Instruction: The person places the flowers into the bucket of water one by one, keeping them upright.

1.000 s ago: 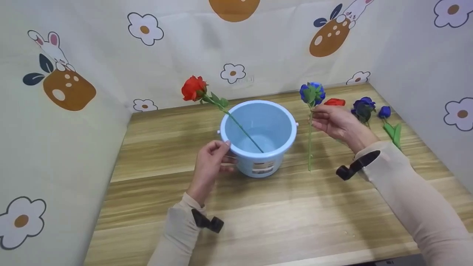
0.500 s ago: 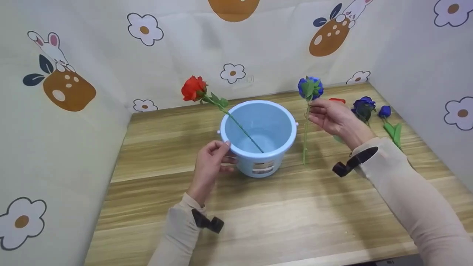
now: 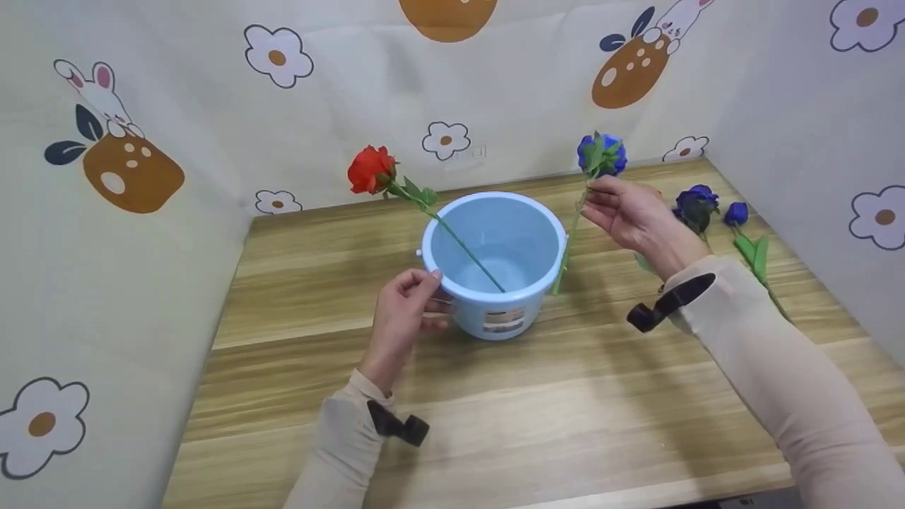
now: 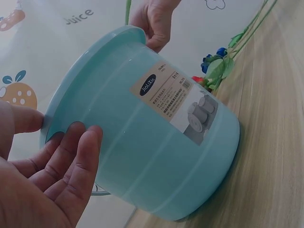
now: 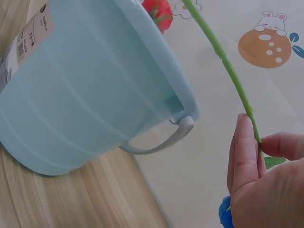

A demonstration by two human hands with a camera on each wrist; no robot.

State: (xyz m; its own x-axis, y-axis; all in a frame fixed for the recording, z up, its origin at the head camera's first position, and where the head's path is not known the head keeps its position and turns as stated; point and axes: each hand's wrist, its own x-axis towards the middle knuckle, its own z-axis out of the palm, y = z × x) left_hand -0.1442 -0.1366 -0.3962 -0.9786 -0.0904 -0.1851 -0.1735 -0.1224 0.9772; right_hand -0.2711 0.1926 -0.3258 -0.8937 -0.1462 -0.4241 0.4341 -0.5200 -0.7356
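A light blue bucket (image 3: 452, 300) stands upright on the wooden table. My left hand (image 3: 404, 311) pinches its rim at the near left, thumb on top and fingers against the outer wall in the left wrist view. Inside the bucket leans a red artificial rose (image 3: 371, 170), its bloom sticking out past the left rim. My right hand (image 3: 633, 215) pinches the green stem of a blue artificial rose (image 3: 602, 154) just below the bloom. That stem slants down to the left, its lower end overlapping the bucket's right side in the head view.
To the right lie a dark blue rose (image 3: 696, 205) and a blue bud (image 3: 736, 213) with green leaves on the table (image 3: 565, 403). Part of a red flower shows behind my right hand. Patterned cloth walls (image 3: 339, 106) enclose the back and sides. The bucket's handle (image 5: 166, 142) hangs down.
My right hand has raised the blue rose and moved slightly left, tilting its stem so the lower end swings toward the bucket. The left hand and the red rose have not moved.
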